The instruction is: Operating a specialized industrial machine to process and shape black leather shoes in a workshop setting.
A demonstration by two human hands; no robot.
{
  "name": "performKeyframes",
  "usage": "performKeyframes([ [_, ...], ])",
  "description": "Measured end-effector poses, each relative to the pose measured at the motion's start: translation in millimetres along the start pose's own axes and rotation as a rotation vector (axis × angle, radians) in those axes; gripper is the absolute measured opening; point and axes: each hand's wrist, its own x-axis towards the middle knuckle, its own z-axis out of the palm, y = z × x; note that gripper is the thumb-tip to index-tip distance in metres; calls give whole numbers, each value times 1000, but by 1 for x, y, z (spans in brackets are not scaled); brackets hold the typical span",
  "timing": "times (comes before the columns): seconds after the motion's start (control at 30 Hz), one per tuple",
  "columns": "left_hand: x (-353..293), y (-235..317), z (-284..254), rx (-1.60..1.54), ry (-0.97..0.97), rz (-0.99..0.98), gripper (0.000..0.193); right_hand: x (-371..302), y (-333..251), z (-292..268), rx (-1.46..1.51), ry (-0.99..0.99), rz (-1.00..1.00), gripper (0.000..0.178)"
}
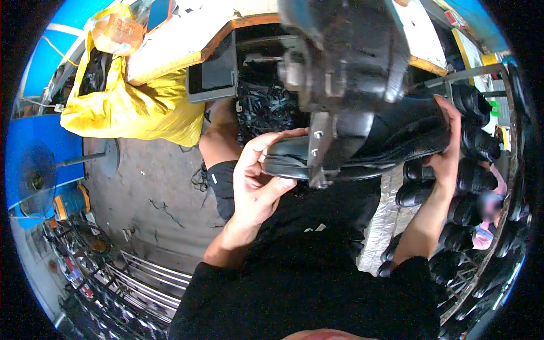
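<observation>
Landmark: the grey metal machine head (345,51) at top centre.

Black shoe (391,141) sits directly beneath the machine head, lying roughly level, toe end pointing toward the left. A metal bracket (323,144) hanging from the machine crosses the front of the shoe; whether it actually bears on the sole cannot be told from this view.

Left hand (255,181), below and left of the machine head: fingers curled around the toe end, thumb over the top, gripping it. Right hand (447,150), below and right of the machine head: fingers wrapped over the heel end, gripping it. Both hands closed on the one shoe, steadying it in place.

Right of the machine head, past the right hand: a rack of similar black shoes (470,181), many pairs, stacked in rows. Which of them are already processed and which wait cannot be told.

Left of the machine head: a yellow bag (130,107) slumped against the bench (170,54).

Judgement: this shoe is mid-operation, held at the machine, not yet released. The full rack suggests one piece in a long batch; share of the batch done is unknown.
</observation>
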Motion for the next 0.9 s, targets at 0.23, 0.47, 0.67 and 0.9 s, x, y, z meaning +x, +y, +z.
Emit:
performKeyframes([
  [0.23,-11,0,-16,-226,141,-52,62,0,-41,-5,-44,2,-25,115],
  [0.47,-20,3,-51,-267,190,5,65,-12,-38,27,50,15,-100,119],
  [0.67,-38,43,-79,-122,310,33,67,-23,-42,82,268,-20,-28,112],
  [0.9,-28,67,-71,440,472,382,69,-25,-74,124,146,-103,81,97],
])
